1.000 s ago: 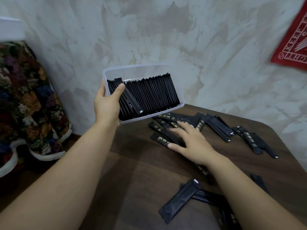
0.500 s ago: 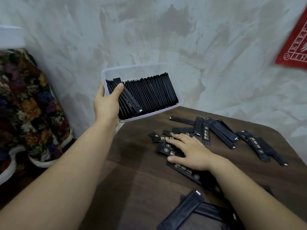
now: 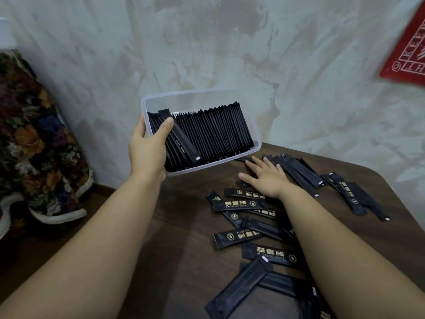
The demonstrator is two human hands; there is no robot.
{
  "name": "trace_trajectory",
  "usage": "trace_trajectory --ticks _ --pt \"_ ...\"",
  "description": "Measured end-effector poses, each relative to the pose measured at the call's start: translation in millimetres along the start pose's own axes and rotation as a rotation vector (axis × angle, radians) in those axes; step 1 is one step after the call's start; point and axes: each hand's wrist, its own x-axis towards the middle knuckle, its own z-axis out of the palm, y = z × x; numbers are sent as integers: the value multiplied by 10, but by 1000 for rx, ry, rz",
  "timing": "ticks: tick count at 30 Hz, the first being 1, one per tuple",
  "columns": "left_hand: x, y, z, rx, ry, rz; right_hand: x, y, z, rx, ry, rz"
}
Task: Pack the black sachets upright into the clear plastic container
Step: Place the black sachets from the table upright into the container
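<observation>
My left hand [image 3: 147, 148] grips the left end of the clear plastic container [image 3: 207, 97] and holds it tilted above the table's far left corner. Inside, a dense row of black sachets [image 3: 218, 132] stands on edge, and my thumb presses one loose sachet [image 3: 184, 143] lying slanted across them. My right hand [image 3: 264, 176] lies flat with straight fingers on loose sachets just below the container. More loose black sachets [image 3: 239, 236] are scattered over the dark wooden table [image 3: 174, 261].
A bundle of sachets [image 3: 303, 173] and two more [image 3: 354, 196] lie at the right of the table. A floral cushion [image 3: 34, 146] sits off the table's left edge. The plastered wall stands close behind, with a red cloth [image 3: 407, 54] hanging at the upper right.
My right hand has slid away from me over the sachets, toward the container, leaving several sachets spread behind it. The container stays held in my left hand.
</observation>
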Motion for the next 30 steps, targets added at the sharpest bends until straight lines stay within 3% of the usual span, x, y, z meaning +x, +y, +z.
trace_trajectory --ticks 7,10,13,15,18,20,24,30 --pt "-162 -141 162 11 -50 -46 -726 170 3 25 -100 -224" --pt "-216 -193 187 7 -69 -59 -1177 276 -106 274 -151 -287" --pt "-260 -224 195 12 -73 -67 -1229 467 -204 517 129 -194" --pt "-300 -227 198 12 -76 -69 -1008 663 -213 388 258 -30" --pt "-342 -215 194 7 -69 -59 -638 836 -194 213 161 226" --pt "-364 -205 185 5 -63 -51 -482 880 -154 188 113 273" --pt "-382 -214 176 5 -62 -32 -478 892 -53 62 47 189" --pt "-428 -241 242 -4 -91 -45 -1154 866 -41 163 -13 -110"
